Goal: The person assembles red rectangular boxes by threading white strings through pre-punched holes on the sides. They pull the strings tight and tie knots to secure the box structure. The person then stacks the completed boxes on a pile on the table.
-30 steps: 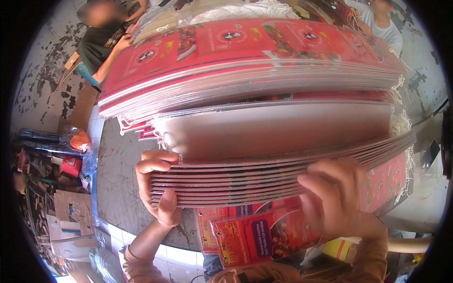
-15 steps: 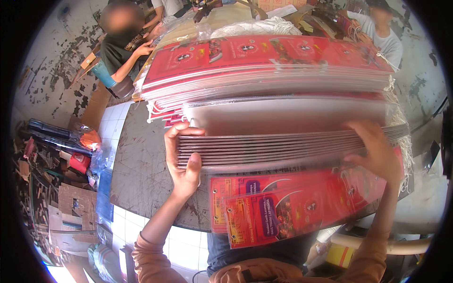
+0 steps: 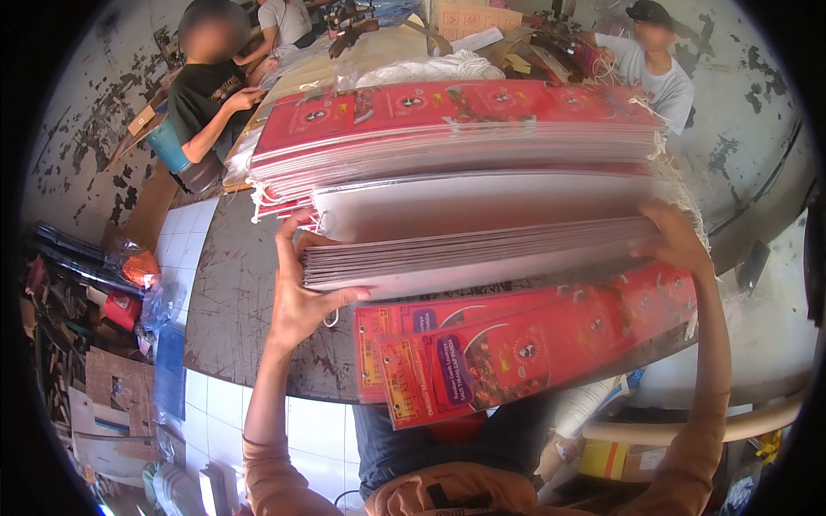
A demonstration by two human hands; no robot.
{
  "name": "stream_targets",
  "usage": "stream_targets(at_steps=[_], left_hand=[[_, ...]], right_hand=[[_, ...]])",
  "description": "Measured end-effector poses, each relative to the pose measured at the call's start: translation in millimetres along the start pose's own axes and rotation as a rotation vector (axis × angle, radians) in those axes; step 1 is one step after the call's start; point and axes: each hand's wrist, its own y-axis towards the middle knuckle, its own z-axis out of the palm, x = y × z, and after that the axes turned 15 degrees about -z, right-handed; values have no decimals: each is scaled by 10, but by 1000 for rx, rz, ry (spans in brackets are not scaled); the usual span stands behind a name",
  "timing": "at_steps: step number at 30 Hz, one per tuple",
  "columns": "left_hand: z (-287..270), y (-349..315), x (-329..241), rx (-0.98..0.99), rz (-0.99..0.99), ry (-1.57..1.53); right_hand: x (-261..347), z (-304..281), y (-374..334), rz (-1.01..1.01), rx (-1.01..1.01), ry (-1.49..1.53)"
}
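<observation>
We've L hand (image 3: pixel 301 297) & R hand (image 3: pixel 681 241) clasping opp. ends of grey-white stack of thin flat sheets (image 3: pixel 482 256); long axis approx. L–R btwn. hands, neither nearer; red glossy rect. panels (image 3: pixel 533 348) on our side.

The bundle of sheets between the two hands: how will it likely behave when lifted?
The bundle looks fairly stiff: its edges run nearly straight from the left hand to the right hand. It may be weighty, with many layers packed together. The layers could slide apart if the grip loosens, since no strap is visible around them.
</observation>
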Motion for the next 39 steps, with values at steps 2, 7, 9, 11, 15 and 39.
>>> stream_targets(at_steps=[2,7,9,11,15,39], left_hand=[[-28,-52,-57,-19,-38,39],[-302,-364,-753,-105,176,218],[-429,-542,-938,-155,264,245],[-535,-788,-959,-254,277,199],[-801,-1740,-760,-650,310,318],[-1814,-5271,-1177,-1360,-226,1431]], right_hand=[[-8,-51,-12,-8,-9,13],[142,-311,-101,16,-97,45],[403,-491,-130,-1,-145,43],[645,-661,-198,-65,-231,-112],[1138,-799,-131,-263,-283,-252],[4230,1156,2159,-1197,-653,190]])
